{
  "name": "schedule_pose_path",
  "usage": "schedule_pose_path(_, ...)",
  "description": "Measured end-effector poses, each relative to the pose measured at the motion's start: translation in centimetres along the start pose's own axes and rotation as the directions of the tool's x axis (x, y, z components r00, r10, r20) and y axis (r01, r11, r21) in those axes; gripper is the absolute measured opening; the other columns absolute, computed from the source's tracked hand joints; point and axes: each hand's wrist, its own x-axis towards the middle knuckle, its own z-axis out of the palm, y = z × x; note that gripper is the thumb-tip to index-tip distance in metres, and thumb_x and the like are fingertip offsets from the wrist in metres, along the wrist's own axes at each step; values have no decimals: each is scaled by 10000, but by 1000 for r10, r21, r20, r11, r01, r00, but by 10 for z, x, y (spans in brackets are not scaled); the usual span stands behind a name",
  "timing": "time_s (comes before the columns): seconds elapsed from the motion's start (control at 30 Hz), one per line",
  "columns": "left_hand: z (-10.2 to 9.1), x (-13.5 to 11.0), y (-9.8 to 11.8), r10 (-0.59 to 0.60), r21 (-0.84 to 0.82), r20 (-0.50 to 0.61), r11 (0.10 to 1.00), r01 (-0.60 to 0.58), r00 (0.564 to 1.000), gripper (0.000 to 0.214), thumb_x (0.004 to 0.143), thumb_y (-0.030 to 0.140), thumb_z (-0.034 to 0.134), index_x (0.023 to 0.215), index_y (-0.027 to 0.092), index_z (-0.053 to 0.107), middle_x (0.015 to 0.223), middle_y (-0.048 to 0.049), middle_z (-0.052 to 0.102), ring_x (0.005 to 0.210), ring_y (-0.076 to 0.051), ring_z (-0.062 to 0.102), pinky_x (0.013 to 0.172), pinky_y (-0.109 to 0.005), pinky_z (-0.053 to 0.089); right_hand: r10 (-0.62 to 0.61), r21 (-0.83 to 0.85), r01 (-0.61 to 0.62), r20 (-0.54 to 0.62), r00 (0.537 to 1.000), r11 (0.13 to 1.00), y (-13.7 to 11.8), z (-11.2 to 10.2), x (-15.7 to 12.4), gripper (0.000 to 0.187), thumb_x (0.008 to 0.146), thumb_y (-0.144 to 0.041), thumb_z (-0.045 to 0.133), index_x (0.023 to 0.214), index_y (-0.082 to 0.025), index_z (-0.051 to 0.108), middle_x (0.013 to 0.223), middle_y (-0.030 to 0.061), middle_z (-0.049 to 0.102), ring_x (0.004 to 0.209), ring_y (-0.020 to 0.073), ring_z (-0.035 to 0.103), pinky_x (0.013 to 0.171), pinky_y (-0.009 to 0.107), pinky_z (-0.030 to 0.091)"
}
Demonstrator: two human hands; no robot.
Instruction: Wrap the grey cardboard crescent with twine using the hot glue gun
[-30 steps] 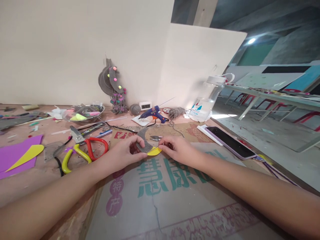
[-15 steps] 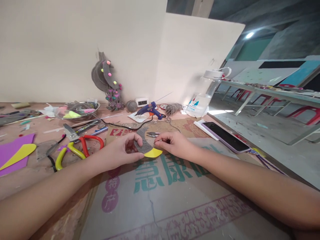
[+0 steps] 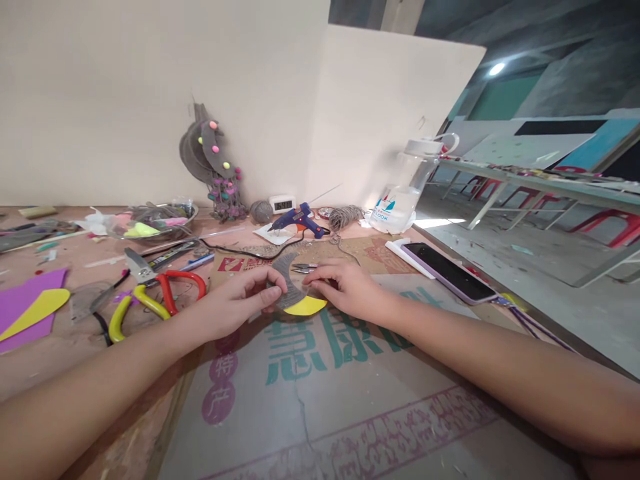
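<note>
A grey crescent-shaped cardboard piece (image 3: 284, 277) lies on a flattened printed carton (image 3: 325, 373), with a yellow foam piece (image 3: 304, 307) at its lower end. My left hand (image 3: 240, 303) pinches the crescent's left edge between thumb and fingers. My right hand (image 3: 343, 288) presses its fingertips on the crescent just above the yellow foam. A small pair of thread snips (image 3: 303, 268) lies just beyond my right fingers.
Red-handled scissors (image 3: 177, 290) and yellow-handled pliers (image 3: 127, 310) lie at the left, beside purple and yellow foam sheets (image 3: 25, 310). A blue glue gun (image 3: 297, 220), twine (image 3: 345, 217), a water bottle (image 3: 405, 197), a phone (image 3: 447, 270) and a finished pom-pom ornament (image 3: 213, 163) stand behind.
My right fingers have moved left onto the crescent above the yellow foam, and my left fingers have closed on its edge. The view has shifted slightly.
</note>
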Motion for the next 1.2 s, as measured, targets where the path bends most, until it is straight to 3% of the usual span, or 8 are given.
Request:
schedule_pose_path(0.17,0,0,-5,40,53,-125,998,-33,991,186,864,374,395,900,232,510,782,18,470,681,-113,465,602,-221,409,-45,19,49,-145,988,999,-8,-7,4,270,881,-248,408,1014,-186,635,1008,83,601,998,177,515,881,329,387)
schedule_pose_path(0.3,5,-1,-4,121,87,-116,990,-111,986,139,866,325,406,970,257,469,843,11,496,739,-125,487,644,-235,426,10,157,3,-83,996,988,-19,-9,7,252,862,-312,454,902,-172,659,924,60,633,939,170,547,861,306,401)
schedule_pose_path(0.43,15,-2,0,144,12,-52,990,-143,988,305,862,274,420,1158,288,349,894,-3,550,822,-148,537,704,-270,448,91,281,-93,22,996,955,-28,-6,7,217,809,-343,523,773,-169,649,806,17,648,801,147,582,752,256,427)
schedule_pose_path(0.57,18,-2,1,101,81,-180,993,-88,978,485,824,313,490,1266,274,295,848,-1,569,775,-151,551,664,-271,453,225,314,-216,9,974,925,-33,-3,5,211,786,-351,531,740,-175,638,772,2,648,735,136,580,674,237,421)
schedule_pose_path(0.7,16,0,3,41,280,-202,960,18,978,290,768,420,542,960,205,572,767,1,581,680,-140,525,585,-252,416,253,316,-216,-82,964,924,-36,-4,4,230,793,-356,507,737,-175,636,762,10,632,726,131,563,658,235,413)
schedule_pose_path(0.83,15,-2,8,104,463,-183,887,-8,978,274,801,414,482,686,181,571,675,8,550,645,-138,502,572,-253,384,252,290,-214,-99,963,933,-37,-4,3,239,786,-366,511,722,-172,635,717,10,612,716,135,554,649,241,410)
schedule_pose_path(1.03,15,-3,13,209,481,-162,870,-108,964,314,872,323,346,717,183,581,749,-18,581,739,-157,524,672,-270,405,282,314,-229,-137,950,921,-33,-1,4,228,780,-365,516,723,-171,621,782,17,616,750,136,557,681,245,419)
schedule_pose_path(1.2,14,-3,12,132,455,-209,890,-24,969,326,850,417,393,713,185,575,691,2,574,658,-144,511,586,-252,382,265,286,-209,-174,948,935,-32,-1,4,237,792,-368,505,716,-174,618,797,20,622,766,142,562,701,257,418)
